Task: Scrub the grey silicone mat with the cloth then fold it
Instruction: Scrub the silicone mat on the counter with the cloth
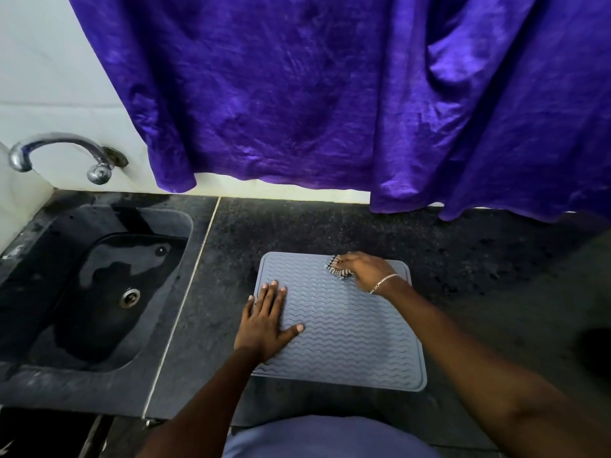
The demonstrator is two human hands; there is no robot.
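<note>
Pinning the grey silicone mat (344, 328) right of the sink (29, 285), your left hand (266, 320) lies splayed, gripping nothing; your right hand (367, 271) closes on the cloth (335, 268) at the mat's far edge, scrubbing.

A dark stone counter (463, 259) spans the lower view. A black sink (49, 259) is recessed at its left end; a metal drain (129, 297) sits in the basin floor, and the basin appears wet. A chrome tap (62, 153) is mounted on the white wall (49, 77) above the sink. A purple curtain (330, 94) hangs behind the counter, its hem reaching the counter at the right.
</note>
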